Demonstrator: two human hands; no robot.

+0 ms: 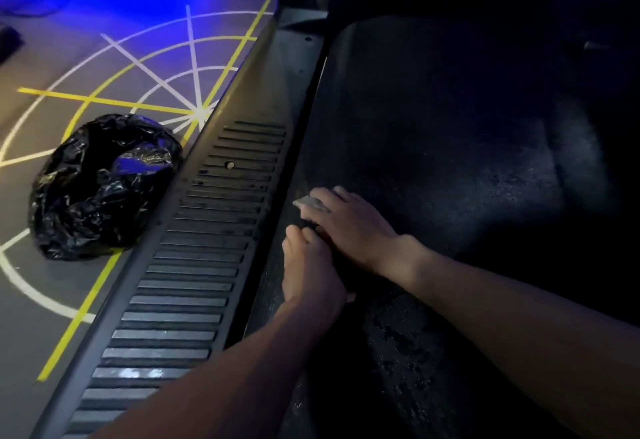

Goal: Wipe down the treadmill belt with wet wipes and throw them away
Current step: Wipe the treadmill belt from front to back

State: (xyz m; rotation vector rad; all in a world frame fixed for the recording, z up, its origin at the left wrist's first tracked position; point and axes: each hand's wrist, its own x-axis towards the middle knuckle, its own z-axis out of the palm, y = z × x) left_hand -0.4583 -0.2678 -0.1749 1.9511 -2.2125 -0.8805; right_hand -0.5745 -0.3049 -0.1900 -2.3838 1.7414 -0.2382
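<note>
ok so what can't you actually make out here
Head view:
wet wipe: mostly under the right hand, only a corner shows.
left hand: whether its curled fingers hold anything is lost in shadow.
treadmill belt: far end too dark to judge how clean it is.
black bag: contents hidden by its folds.

Two hands (313,276) (349,227), one wipe (309,204), one bag (100,186)
</note>
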